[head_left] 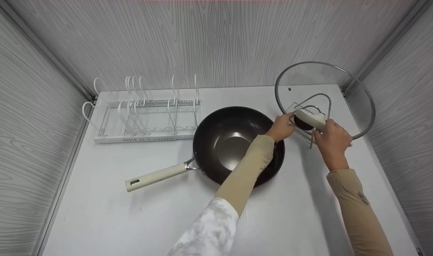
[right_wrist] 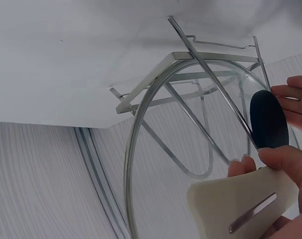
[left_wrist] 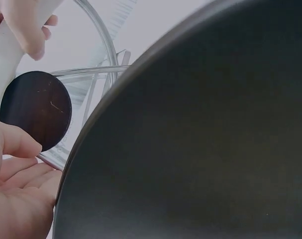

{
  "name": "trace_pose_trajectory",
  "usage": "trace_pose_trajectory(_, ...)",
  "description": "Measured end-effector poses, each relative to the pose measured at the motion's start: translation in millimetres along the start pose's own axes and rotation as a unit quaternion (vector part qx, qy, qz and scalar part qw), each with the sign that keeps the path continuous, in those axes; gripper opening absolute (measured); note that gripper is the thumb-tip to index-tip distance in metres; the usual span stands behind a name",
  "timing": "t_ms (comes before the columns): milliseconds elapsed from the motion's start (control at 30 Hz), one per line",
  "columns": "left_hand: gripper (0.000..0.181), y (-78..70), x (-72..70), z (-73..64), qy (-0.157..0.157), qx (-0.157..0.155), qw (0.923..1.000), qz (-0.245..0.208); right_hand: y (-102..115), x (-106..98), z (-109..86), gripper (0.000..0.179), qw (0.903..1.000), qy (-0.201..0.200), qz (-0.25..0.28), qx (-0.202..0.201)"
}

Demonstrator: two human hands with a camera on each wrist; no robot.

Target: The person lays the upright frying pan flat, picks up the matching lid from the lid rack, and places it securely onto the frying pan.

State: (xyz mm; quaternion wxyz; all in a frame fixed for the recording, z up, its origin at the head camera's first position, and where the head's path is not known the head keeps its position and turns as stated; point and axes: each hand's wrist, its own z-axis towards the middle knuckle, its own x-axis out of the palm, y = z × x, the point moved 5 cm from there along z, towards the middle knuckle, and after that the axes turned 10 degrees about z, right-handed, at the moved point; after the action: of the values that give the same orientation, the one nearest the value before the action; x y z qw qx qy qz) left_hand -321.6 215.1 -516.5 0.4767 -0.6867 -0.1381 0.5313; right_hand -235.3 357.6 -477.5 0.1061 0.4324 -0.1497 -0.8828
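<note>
A large glass pan lid [head_left: 367, 96] with a metal rim stands tilted against a small wire lid stand [head_left: 321, 94] at the right. Its cream handle [right_wrist: 240, 204] carries a dark round disc [left_wrist: 36, 110]. My right hand [head_left: 333, 138] grips the handle, thumb on the near side. At the lower left of the lid is my left hand [head_left: 282, 128], holding the rim between thumb and fingers, the thumb beside the disc. Under my left forearm lies a dark wok [head_left: 234, 151] with a cream handle, partly hidden by the sleeve.
A white wire rack [head_left: 149, 138] with upright loops stands at the back left. The wok's handle [head_left: 157, 176] points to the front left. Grey wood-grain panels [head_left: 202, 42] wall in the white table [head_left: 113, 220] at the back and sides.
</note>
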Motion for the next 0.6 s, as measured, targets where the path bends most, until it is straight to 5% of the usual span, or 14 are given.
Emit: trace_pose_trajectory(600, 0.058, 1.6, 5.2, 4.5, 0.007, 0.010, 0.9999, 0.008, -6.0, 0.3, -2.2, 0.019, 0.9949, -0.096, 0.013, -0.029)
